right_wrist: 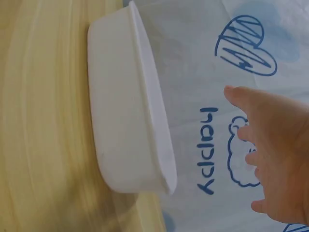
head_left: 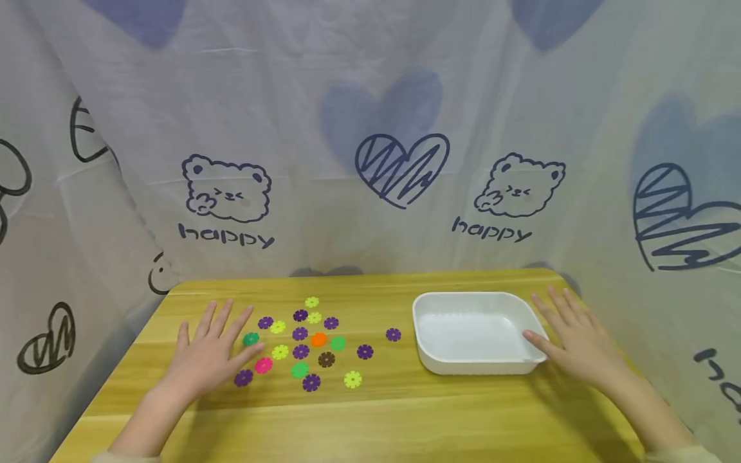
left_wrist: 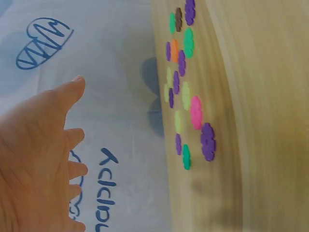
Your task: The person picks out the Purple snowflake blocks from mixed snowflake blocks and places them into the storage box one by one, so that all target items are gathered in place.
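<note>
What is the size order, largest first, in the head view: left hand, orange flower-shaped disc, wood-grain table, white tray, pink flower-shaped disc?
1. Wood-grain table
2. White tray
3. Left hand
4. Orange flower-shaped disc and pink flower-shaped disc: too alike to rank.

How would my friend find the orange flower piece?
On the yellow table, left of the white tray, lies a scatter of small flower-shaped pieces. Near the scatter's middle is the orange piece, the only one of that colour.
</note>
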Demonstrator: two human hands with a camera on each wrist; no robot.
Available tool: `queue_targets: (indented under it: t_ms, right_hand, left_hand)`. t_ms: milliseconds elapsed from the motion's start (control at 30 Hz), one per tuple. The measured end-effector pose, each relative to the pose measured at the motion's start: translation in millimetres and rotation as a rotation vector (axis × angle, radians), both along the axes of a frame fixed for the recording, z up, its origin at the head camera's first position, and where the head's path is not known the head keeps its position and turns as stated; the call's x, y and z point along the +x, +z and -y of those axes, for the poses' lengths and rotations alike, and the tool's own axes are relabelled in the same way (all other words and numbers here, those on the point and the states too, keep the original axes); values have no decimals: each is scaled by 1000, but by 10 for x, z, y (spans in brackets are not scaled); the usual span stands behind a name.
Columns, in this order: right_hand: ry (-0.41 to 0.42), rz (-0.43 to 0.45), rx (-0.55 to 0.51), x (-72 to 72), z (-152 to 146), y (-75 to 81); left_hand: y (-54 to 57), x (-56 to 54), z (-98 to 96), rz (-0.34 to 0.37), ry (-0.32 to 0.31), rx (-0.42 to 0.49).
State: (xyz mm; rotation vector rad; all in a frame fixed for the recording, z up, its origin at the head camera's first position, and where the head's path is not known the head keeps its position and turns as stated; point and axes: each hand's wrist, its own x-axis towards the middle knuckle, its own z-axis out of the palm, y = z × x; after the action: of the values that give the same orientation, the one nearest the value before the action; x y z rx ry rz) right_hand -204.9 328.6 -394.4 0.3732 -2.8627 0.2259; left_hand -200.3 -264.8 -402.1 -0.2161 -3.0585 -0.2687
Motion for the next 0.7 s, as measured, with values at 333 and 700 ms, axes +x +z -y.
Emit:
queue_targets:
  t_ms: [333, 700]
  right_hand:
    - [51, -203, -53, 115, 145, 155]
    - [64, -499, -180, 209, 474, 272]
  left_hand:
    - [150, 236, -55, -64, 2, -8]
    - [142, 377, -205, -334, -61, 55]
